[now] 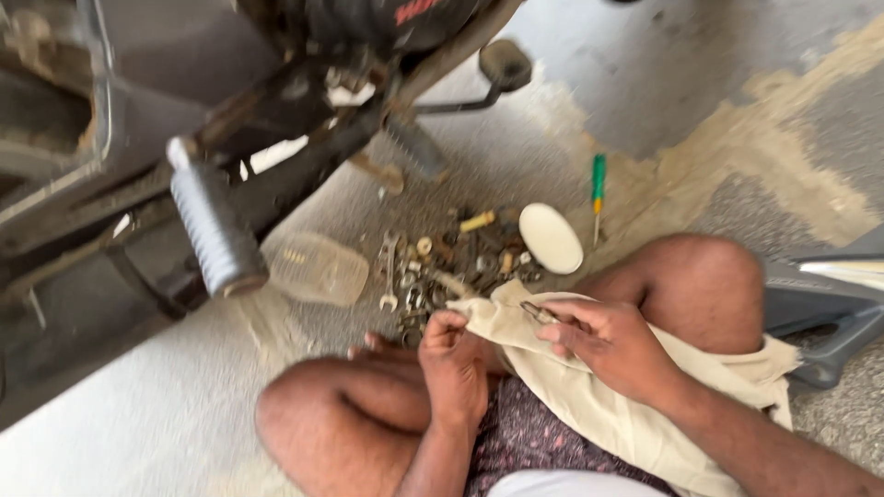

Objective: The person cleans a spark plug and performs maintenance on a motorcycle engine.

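- Dark motorcycle frame (276, 120) with ribbed grey footpeg (214, 230) fills the upper left.
- Beige cloth (599, 396) lies across the lap; the left hand (454, 364) pinches its upper edge.
- Right hand (612, 342) grips a small metal part (539, 313), long axis pointing up-left over the cloth.
- Scattered nuts and bolts (442, 271), white oval lid (550, 237) and green-handled screwdriver (598, 189) lie on the floor.
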